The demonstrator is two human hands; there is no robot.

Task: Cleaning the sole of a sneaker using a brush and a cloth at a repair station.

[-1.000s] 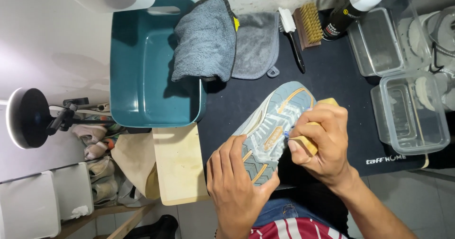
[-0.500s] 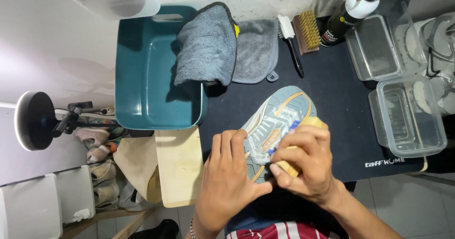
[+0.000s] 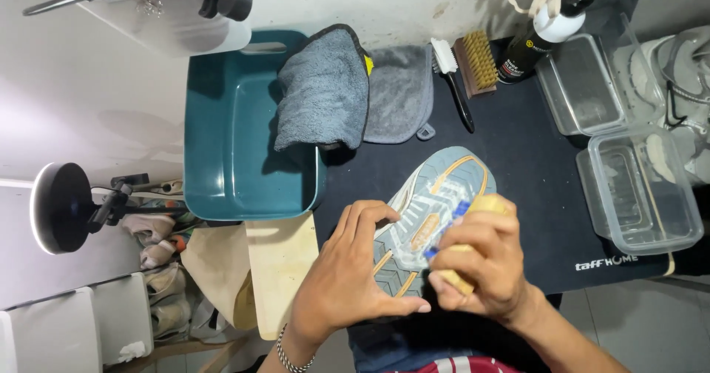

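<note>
Two hands are on the sneaker (image 3: 433, 210), which lies sole up at the near edge of the dark mat (image 3: 532, 195) on the bench. Left hand (image 3: 347, 284) is spread, fingers and thumb bracing the grey and orange sole from the heel side. Right hand (image 3: 481, 262) is curled tight round a wooden brush (image 3: 473, 240), its blue bristles down against the sole. Up at the back of the mat, a black bottle (image 3: 536, 36) with a white collar and a round yellow label mark leans toward the corner, and just beside it a wooden brush with tan bristles (image 3: 477, 62) lies face up next to a slim white-headed brush (image 3: 451, 81). Over on the right, two clear plastic tubs (image 3: 636, 195) sit one behind the other. White lettering shows on the mat's near right corner. To the left, a teal basin (image 3: 229, 136) carries a grey cloth (image 3: 325, 92) draped over its rim
</note>
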